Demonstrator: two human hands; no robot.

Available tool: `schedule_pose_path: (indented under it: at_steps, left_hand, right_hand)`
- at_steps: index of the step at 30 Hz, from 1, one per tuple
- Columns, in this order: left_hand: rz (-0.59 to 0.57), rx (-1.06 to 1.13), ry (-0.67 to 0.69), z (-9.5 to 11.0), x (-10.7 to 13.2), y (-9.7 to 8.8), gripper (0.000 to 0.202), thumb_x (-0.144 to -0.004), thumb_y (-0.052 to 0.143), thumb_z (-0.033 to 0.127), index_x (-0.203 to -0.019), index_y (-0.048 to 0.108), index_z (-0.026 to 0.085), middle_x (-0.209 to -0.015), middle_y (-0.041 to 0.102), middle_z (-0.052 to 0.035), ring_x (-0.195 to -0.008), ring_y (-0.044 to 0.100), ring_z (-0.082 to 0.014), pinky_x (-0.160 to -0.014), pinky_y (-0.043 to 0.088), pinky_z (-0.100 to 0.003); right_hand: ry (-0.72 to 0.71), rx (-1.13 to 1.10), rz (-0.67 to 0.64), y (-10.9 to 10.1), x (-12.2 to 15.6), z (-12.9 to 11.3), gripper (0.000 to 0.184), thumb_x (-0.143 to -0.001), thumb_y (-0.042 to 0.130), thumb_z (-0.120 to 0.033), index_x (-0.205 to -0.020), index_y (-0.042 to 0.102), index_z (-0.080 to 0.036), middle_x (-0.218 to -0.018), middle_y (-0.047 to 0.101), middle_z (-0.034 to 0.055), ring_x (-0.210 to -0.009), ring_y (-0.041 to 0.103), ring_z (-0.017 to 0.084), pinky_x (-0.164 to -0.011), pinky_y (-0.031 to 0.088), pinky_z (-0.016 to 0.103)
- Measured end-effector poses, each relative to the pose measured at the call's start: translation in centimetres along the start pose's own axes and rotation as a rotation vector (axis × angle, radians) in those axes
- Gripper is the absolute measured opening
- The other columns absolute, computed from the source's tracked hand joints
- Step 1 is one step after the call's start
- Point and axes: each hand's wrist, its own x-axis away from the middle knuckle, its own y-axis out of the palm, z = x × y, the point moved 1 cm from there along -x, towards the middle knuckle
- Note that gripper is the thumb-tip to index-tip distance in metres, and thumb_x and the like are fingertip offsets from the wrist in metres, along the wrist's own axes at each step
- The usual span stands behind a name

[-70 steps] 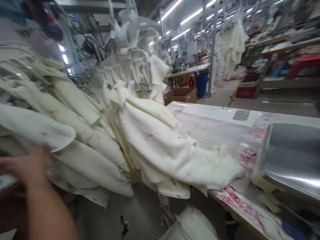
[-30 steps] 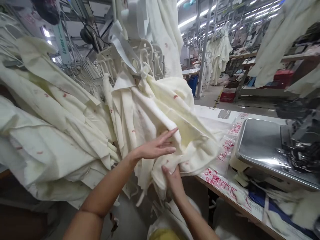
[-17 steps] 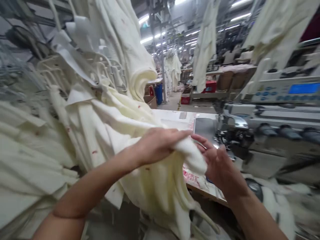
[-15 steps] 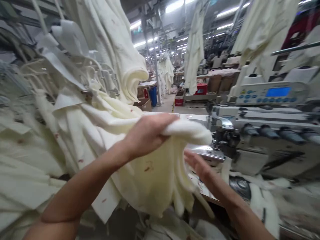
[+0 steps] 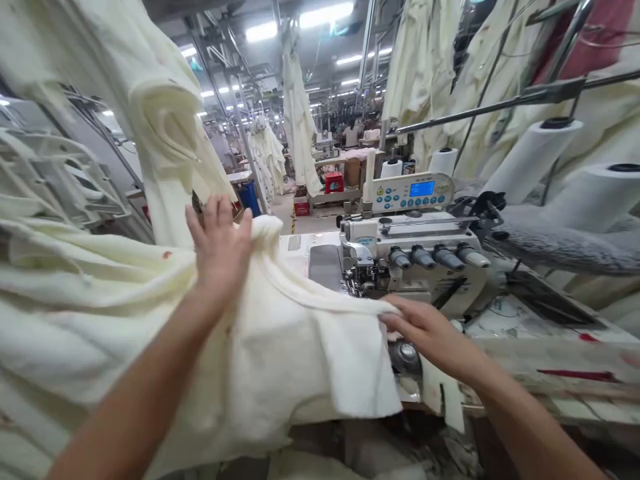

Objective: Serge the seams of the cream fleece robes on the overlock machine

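Note:
A cream, soft-looking piece of fabric (image 5: 280,333) stretches in front of me and drapes below the table edge. My left hand (image 5: 220,247) rests against its bunched upper part, fingers raised and spread; its palm is hidden. At the fabric's right corner, my right hand (image 5: 425,330) pinches the edge between thumb and fingers, pulling that edge taut. Just behind this corner stands a white overlock sewing machine (image 5: 415,260), its presser area beside the fabric. More cream cloth (image 5: 90,293) spreads in folds to the left of my left hand.
Cream garments (image 5: 165,113) hang at the left near a white rack of hangers (image 5: 60,173). Thread cones (image 5: 535,157) stand behind the machine at the right, under a metal bar (image 5: 480,110). Red scissors-like or strip-shaped item (image 5: 575,375) lies on the table's right part.
My left hand has released its grip on the fabric roll and spread its fingers. My right hand, earlier apart from the cloth, now pinches its edge. The view has turned rightward.

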Motion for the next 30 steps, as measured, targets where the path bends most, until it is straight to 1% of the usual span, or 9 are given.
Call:
schedule_pose_path:
  at_steps: [1, 4, 8, 11, 14, 19, 23, 27, 30]
  left_hand:
    - [-0.005, 0.076, 0.024, 1.7, 0.2, 1.6, 0.024, -0.084, 0.050, 0.019, -0.105, 0.062, 0.021, -0.113, 0.060, -0.0067, -0.112, 0.048, -0.0281, -0.099, 0.031, -0.046]
    - [-0.350, 0.248, 0.258, 6.5, 2.3, 6.1, 0.029, -0.090, 0.045, 0.031, -0.114, 0.055, 0.017, -0.108, 0.061, -0.0095, -0.104, 0.051, -0.0264, -0.091, 0.038, -0.042]
    - [-0.462, 0.273, 0.375, 8.6, 4.8, 9.2, 0.031, -0.092, 0.040, 0.042, -0.099, 0.056, 0.017, -0.094, 0.061, -0.0071, -0.089, 0.053, -0.0241, -0.080, 0.041, -0.040]
    - [-0.475, 0.260, 0.423, 8.4, 5.1, 9.4, 0.029, -0.092, 0.039, 0.041, -0.094, 0.056, 0.018, -0.092, 0.060, -0.0065, -0.086, 0.052, -0.0235, -0.076, 0.040, -0.038]
    - [-0.494, 0.285, 0.394, 8.3, 4.9, 9.0, 0.023, -0.094, 0.036, 0.031, -0.090, 0.056, 0.019, -0.088, 0.059, -0.0051, -0.083, 0.052, -0.0219, -0.072, 0.040, -0.035]
    - [-0.502, 0.403, 0.199, 8.6, 4.7, 8.7, 0.023, -0.094, 0.034, 0.029, -0.087, 0.054, 0.021, -0.088, 0.058, -0.0045, -0.079, 0.055, -0.0191, -0.068, 0.041, -0.030]
    - [-0.529, 0.489, 0.041, 8.8, 4.3, 9.2, 0.008, -0.087, 0.043, 0.023, -0.085, 0.051, 0.022, -0.085, 0.061, -0.0016, -0.076, 0.058, -0.0183, -0.064, 0.041, -0.029]
    - [-0.553, 0.427, 0.063, 9.0, 3.8, 9.6, 0.010, -0.084, 0.041, 0.019, -0.077, 0.048, 0.022, -0.078, 0.061, -0.0012, -0.071, 0.056, -0.0186, -0.061, 0.038, -0.029]
    - [-0.565, 0.384, 0.098, 9.2, 3.6, 9.7, 0.011, -0.084, 0.039, 0.018, -0.078, 0.048, 0.022, -0.079, 0.060, -0.0015, -0.070, 0.057, -0.0187, -0.060, 0.037, -0.029]
  right_hand:
    - [0.001, 0.053, 0.063, 0.0, -0.9, 0.2, 0.022, -0.088, 0.043, -0.036, -0.083, 0.056, -0.021, -0.080, 0.062, 0.0011, -0.075, 0.057, 0.017, -0.066, 0.042, 0.025]
    - [0.050, 0.135, 0.138, 0.9, -2.0, 1.4, 0.015, -0.088, 0.040, -0.030, -0.090, 0.052, -0.022, -0.080, 0.060, -0.0008, -0.074, 0.055, 0.017, -0.067, 0.039, 0.026]
    - [0.086, 0.149, 0.129, 1.7, -1.3, 2.1, 0.012, -0.089, 0.036, -0.027, -0.087, 0.047, -0.022, -0.078, 0.056, -0.0012, -0.072, 0.053, 0.016, -0.065, 0.038, 0.026]
    - [0.109, 0.132, 0.119, 1.6, -0.9, 1.6, 0.011, -0.088, 0.041, -0.028, -0.094, 0.048, -0.022, -0.082, 0.056, -0.0009, -0.072, 0.052, 0.015, -0.064, 0.038, 0.026]
    - [0.093, 0.060, 0.078, 1.2, -1.1, 0.8, 0.031, -0.082, 0.056, -0.033, -0.111, 0.047, -0.024, -0.096, 0.059, 0.0013, -0.078, 0.054, 0.016, -0.066, 0.040, 0.025]
    - [0.138, -0.096, 0.139, 1.1, -2.3, 0.7, 0.023, -0.089, 0.044, -0.037, -0.081, 0.055, -0.020, -0.074, 0.056, -0.0010, -0.070, 0.051, 0.014, -0.060, 0.038, 0.023]
    - [0.239, -0.165, 0.242, 2.0, -3.1, 1.6, 0.014, -0.081, 0.049, -0.031, -0.074, 0.052, -0.019, -0.064, 0.050, -0.0042, -0.058, 0.045, 0.011, -0.052, 0.033, 0.021]
    - [0.269, -0.138, 0.269, 2.4, -3.1, 2.1, 0.009, -0.080, 0.050, -0.026, -0.074, 0.053, -0.019, -0.062, 0.050, -0.0053, -0.057, 0.044, 0.010, -0.050, 0.031, 0.021]
    - [0.230, -0.115, 0.200, 2.1, -2.9, 2.0, 0.016, -0.085, 0.048, -0.033, -0.080, 0.054, -0.020, -0.070, 0.056, -0.0039, -0.063, 0.049, 0.012, -0.055, 0.035, 0.021]
